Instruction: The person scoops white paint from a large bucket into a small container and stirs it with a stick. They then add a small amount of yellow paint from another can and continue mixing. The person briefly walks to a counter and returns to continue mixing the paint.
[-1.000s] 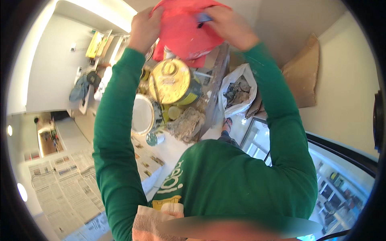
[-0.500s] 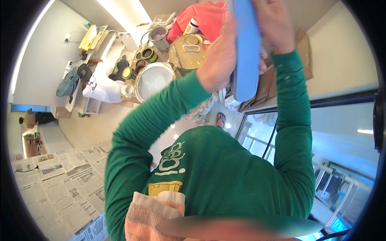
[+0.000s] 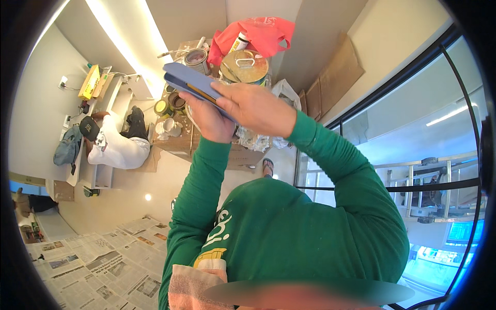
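Green all the way on this long-sleeved top [image 3: 305,232], sleeves [image 3: 330,157] creasing right down to the wrists! White lettering [image 3: 219,227] here, a yellow printed shape [image 3: 211,256] beside it, a pinkish striped towel [image 3: 192,287] draped close by, and a dark sandal [image 3: 267,163] below!

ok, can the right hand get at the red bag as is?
Probably not: the right hand is busy at the blue case, and the big tin stands between it and the red bag. The bag's top looks uncovered, though.
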